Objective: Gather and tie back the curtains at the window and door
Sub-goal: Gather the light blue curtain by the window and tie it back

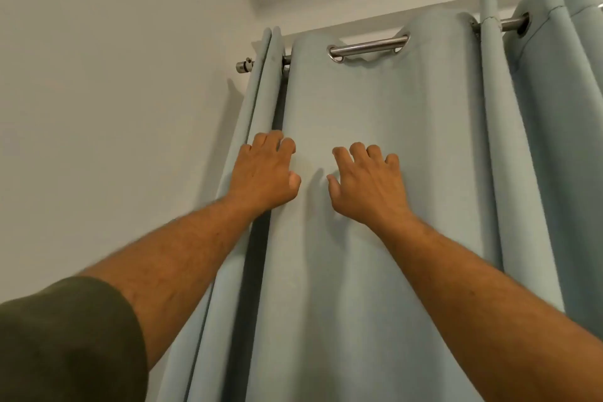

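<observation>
While the curtain [368,127] hangs from its rod [368,48] (upper centre), left hand [264,173] and right hand [367,184] press it mid-frame, fingers bent, gripping nothing.

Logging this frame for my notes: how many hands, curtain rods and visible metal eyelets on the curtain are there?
Hands: 2, left hand and right hand, both on the curtain
Curtain rod: 1
Eyelets showing: 3, at
Total: 6
</observation>
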